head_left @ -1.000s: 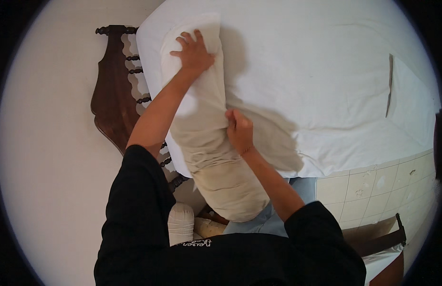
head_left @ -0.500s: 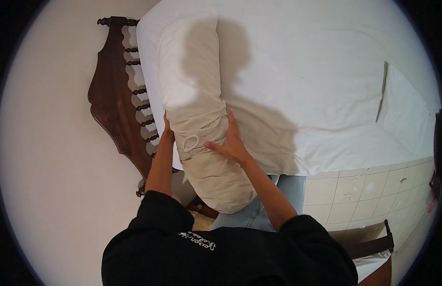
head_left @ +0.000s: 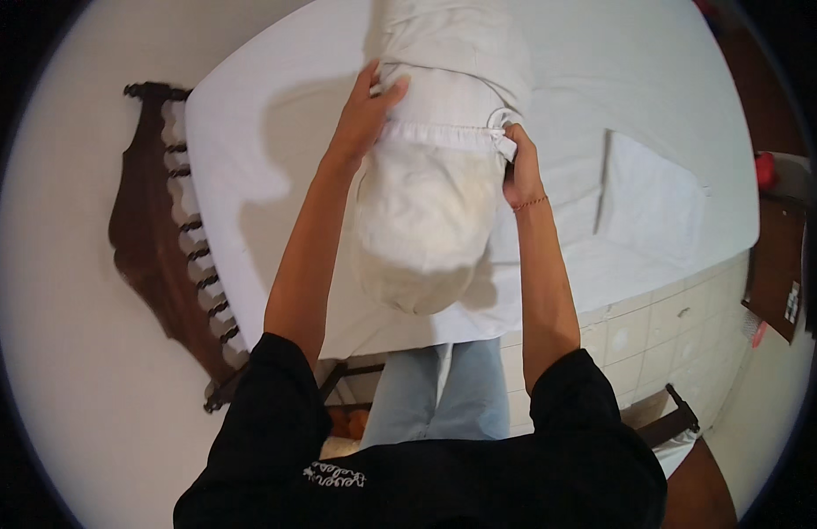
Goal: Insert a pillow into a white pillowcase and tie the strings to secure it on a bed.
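A long off-white bolster pillow [head_left: 426, 220] is lifted over the bed, its rounded end toward me and its far end cut off by the top of the view. A gathered white drawstring hem of its bolster case [head_left: 439, 134] runs across it, with a loop of cord at the right. My left hand [head_left: 370, 115] grips the left side of the case just above the hem, thumb on top. My right hand [head_left: 521, 167] is closed on the right side by the cord loop; the bolster hides part of its fingers.
Under the bolster, a white sheet [head_left: 294, 220] covers the bed. The dark wooden headboard [head_left: 148, 229] with turned spindles stands at the left. A folded white cloth [head_left: 651, 198] lies to the right. Tiled floor [head_left: 637, 335] and a wooden piece of furniture [head_left: 668, 428] show at lower right.
The bolster has come up off the bed, swung away from the headboard and nearer to me. Both hands have shifted to the sides of its hem, and the view has moved right.
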Demonstrator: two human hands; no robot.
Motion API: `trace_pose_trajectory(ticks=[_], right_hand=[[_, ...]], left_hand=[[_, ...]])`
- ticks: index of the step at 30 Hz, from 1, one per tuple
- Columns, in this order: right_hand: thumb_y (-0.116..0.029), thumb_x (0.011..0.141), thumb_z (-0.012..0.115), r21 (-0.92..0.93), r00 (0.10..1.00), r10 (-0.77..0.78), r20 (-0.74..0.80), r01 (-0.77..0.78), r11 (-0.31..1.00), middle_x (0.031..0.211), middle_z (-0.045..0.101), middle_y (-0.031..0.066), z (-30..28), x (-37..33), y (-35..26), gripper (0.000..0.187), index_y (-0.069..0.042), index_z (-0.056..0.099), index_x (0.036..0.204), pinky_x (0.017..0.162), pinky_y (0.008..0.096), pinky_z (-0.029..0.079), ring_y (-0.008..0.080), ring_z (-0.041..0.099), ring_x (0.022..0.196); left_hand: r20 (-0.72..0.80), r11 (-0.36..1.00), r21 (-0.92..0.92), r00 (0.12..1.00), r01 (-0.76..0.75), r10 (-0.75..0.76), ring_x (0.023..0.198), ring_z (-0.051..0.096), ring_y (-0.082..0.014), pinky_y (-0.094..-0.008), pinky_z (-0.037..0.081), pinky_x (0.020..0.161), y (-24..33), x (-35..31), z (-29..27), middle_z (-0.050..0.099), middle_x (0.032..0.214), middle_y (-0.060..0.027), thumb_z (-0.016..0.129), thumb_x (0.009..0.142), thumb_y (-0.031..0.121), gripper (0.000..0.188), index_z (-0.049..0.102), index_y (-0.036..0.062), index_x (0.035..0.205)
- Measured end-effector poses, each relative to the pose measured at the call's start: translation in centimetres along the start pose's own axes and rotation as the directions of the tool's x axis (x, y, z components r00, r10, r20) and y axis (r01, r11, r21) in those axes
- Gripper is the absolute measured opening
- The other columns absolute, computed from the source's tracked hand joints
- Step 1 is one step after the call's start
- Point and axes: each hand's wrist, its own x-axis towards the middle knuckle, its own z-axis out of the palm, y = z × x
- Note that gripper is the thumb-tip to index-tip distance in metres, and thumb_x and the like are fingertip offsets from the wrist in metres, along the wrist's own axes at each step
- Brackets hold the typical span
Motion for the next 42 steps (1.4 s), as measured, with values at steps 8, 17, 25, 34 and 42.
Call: trace_pose_trajectory(ticks=[8,17,25,34,42], right_hand=[[-0.017,0.077,0.072,-0.717,0.509,-0.757,0.41,0.693,0.078,0.124,0.058,0.0099,-2.1,-2.1,-2.7,0.036,-0.014,0.068,0.113,0.093,0.044,0.042,0.031,0.055,0.112],[-0.022,0.086,0.065,-0.906,0.677,-0.695,0.242,0.414,0.088,0.099,0.059,0.0071,2.0,-4.4,0.7,0.013,-0.009,0.062,0.09,0.084,0.0427,0.038,0.0262,0.056,0.098],[-0.003,0.072,0.063,-0.896,0.666,-0.684,0.297,0.443,0.042,0.089,0.059,0.0053,1.2,-7.1,1.0,0.014,-0.008,0.06,0.085,0.078,0.0386,0.042,0.0254,0.056,0.09],[0.007,0.067,0.059,-0.812,0.599,-0.772,0.213,0.548,0.202,0.089,0.053,0.0052,-1.0,-10.1,4.4,0.022,-0.008,0.056,0.084,0.081,0.0373,0.041,0.027,0.053,0.088],[0.007,0.058,0.06,-0.816,0.686,-0.695,0.216,0.518,0.257,0.08,0.05,0.0092,2.8,-10.9,4.5,0.027,-0.007,0.053,0.08,0.075,0.04,0.041,0.0292,0.052,0.081]], left_hand=[[0.28,0.968,0.147,0.947,-0.206,0.159,0.102,0.061,-0.0221,-0.0343,0.051,0.086,-9.1,-0.2,8.1,0.06,0.111,-0.0112,0.071,0.09,0.024,0.03,0.065,0.0052,0.112],[-0.004,0.634,0.719,0.91,-0.286,0.415,0.12,0.052,-0.0351,-0.0459,0.046,0.096,-1.4,8.1,11.1,0.054,0.124,-0.0264,0.082,0.058,0.067,0.109,0.049,-0.0077,0.13],[0.049,0.38,0.917,0.979,-0.124,0.2,0.128,0.045,-0.0433,-0.0533,0.042,0.1,1.8,13.9,18.5,0.046,0.137,-0.0276,0.072,0.051,0.083,0.125,0.046,-0.005,0.135],[0.051,0.385,0.92,0.955,0.068,-0.292,0.104,0.065,-0.0345,-0.0441,0.055,0.086,10.5,18.4,18.3,0.067,0.114,-0.0205,0.079,0.073,0.052,0.068,0.065,-0.0003,0.114],[0.24,0.333,0.899,0.955,-0.286,0.173,0.095,0.069,-0.0291,-0.0384,0.054,0.083,3.6,21.3,19.8,0.071,0.101,-0.0181,0.074,0.049,0.084,0.101,0.071,-0.0036,0.1]])
